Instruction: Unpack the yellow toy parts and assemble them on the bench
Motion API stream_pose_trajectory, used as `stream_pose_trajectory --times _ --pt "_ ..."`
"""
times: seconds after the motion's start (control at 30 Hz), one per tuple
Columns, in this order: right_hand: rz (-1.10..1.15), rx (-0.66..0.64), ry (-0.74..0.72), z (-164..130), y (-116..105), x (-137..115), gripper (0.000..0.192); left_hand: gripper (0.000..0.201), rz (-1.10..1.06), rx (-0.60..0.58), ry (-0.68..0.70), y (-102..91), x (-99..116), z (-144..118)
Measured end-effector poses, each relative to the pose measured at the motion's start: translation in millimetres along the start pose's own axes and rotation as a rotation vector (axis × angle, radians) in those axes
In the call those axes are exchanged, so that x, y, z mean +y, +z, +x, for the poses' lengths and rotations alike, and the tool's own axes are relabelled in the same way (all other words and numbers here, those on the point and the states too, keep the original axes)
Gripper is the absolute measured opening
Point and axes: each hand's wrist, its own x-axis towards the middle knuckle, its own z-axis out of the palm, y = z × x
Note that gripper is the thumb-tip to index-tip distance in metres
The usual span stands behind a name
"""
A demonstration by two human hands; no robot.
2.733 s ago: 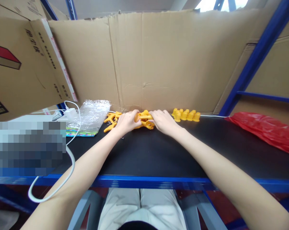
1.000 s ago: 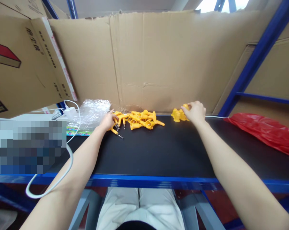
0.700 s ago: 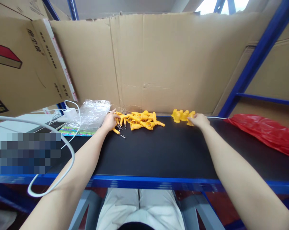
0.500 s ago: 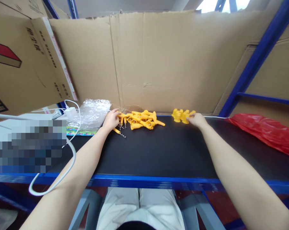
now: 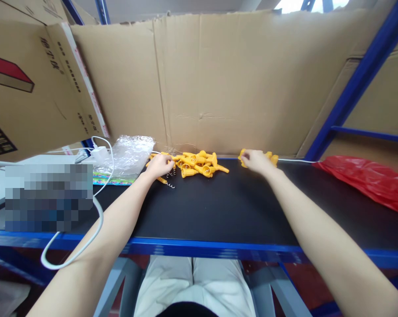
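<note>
**Left hand [image 5: 161,165] at the yellow corkscrew handles [image 5: 162,180], right hand [image 5: 256,161] at the yellow bell-shaped sleeves [image 5: 273,159]**

A cardboard panel [image 5: 225,88] fills the upper frame; below it the black tabletop [image 5: 212,211] spans the middle. Two bare forearms enter from the lower left and lower right corners, stretched well forward and slanting inward.

The step in hand looks like fingering pieces in both outer groups at once. The left hand lies palm down at left of centre, fingers bent over the handles; the right, slightly blurred, arches at right of centre, thumb and fingers turned toward the left end of the sleeves, hiding much of that group. Whether either hand has a piece pinched cannot be told.

A heap of yellow corkscrews [image 5: 199,166] lies at frame centre, just beside the left hand and apart from the right. Smallest are the metal spirals [image 5: 170,186], jutting below the left hand. Lifting a piece would, I judge, call for a narrow fingertip pinch, clear of those points on the left and of close neighbours on the right.
</note>
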Motion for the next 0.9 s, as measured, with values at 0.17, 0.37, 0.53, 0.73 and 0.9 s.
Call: stream_pose_trajectory --times 0.17,0.37,0.53,0.73,0.9 --pt "0.214 -0.110 -0.386 -18.2 9.1 -51.2 0.030 0.029 0.080 0.053 -0.015 11.2 2.9 -2.1" --pt "0.154 -0.065 -0.693 -35.7 15.4 -77.4 0.044 0.029 0.135 0.070 0.011 17.9 7.6 -1.4" --pt "-0.066 -0.069 -0.665 -36.8 14.7 -82.0 0.023 0.030 0.174 0.116 -0.054 21.3 8.1 0.1" --pt "-0.149 0.135 -0.524 -33.5 -3.4 -80.0 0.022 0.029 0.111 0.238 0.022 14.4 13.5 0.4" --pt "-0.033 0.412 -0.535 -31.4 -15.4 -76.4 0.020 0.039 0.018 0.359 0.304 4.3 35.5 -4.2"
